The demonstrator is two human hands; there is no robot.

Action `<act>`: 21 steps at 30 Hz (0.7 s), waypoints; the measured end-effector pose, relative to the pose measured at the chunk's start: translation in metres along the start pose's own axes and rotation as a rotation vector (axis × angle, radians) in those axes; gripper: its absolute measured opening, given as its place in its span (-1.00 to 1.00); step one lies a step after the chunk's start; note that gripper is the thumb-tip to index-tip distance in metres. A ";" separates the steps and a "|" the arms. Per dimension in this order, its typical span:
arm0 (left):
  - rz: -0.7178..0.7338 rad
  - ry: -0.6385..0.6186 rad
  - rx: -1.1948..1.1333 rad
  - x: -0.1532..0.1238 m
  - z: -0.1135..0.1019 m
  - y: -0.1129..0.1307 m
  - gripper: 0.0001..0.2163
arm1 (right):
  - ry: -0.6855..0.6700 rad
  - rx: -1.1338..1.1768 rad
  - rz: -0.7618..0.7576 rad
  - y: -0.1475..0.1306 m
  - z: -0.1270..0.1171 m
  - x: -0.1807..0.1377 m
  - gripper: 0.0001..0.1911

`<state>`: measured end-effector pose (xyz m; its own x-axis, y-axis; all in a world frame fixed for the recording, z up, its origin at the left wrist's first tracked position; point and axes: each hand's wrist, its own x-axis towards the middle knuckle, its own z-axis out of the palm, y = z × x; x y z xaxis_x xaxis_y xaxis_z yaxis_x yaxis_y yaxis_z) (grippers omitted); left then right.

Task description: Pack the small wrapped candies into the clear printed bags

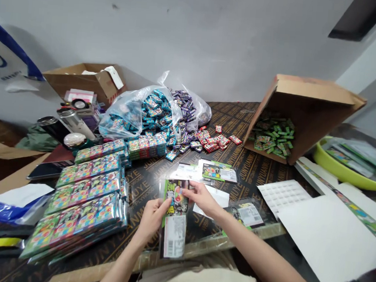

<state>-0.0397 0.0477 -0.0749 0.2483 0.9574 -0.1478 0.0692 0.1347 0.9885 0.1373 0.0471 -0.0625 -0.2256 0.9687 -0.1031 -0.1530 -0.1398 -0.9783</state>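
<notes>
A clear plastic bag with a black and green printed front and a white label panel hangs upright between my hands at the table's front edge. My left hand pinches its left side. The fingers of my right hand grip its upper right edge. Whether anything lies inside the bag, I cannot tell. Just beyond it lie similar flat printed bags and a white paper sheet. Another such bag rests to the right, beside my right forearm.
Stacked packs of colourful packets fill the left. Behind are plastic bags of blue packets and purple packets, with loose red packets. A tilted carton holds green packets. White sheets and a yellow-green basin are right.
</notes>
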 end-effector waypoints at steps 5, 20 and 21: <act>-0.009 0.093 -0.071 0.004 0.003 0.002 -0.68 | -0.182 0.026 0.120 0.020 -0.005 -0.012 -0.56; 0.052 -0.112 -0.360 0.005 0.033 0.007 -0.69 | 0.317 0.156 -0.109 0.007 -0.003 -0.005 -0.67; 0.035 -0.128 -0.388 0.004 0.036 0.007 -0.67 | 0.369 0.215 -0.103 0.004 -0.001 -0.005 -0.69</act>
<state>-0.0033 0.0433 -0.0698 0.3639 0.9268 -0.0926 -0.3047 0.2123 0.9285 0.1392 0.0415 -0.0665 0.1538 0.9828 -0.1022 -0.3626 -0.0401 -0.9311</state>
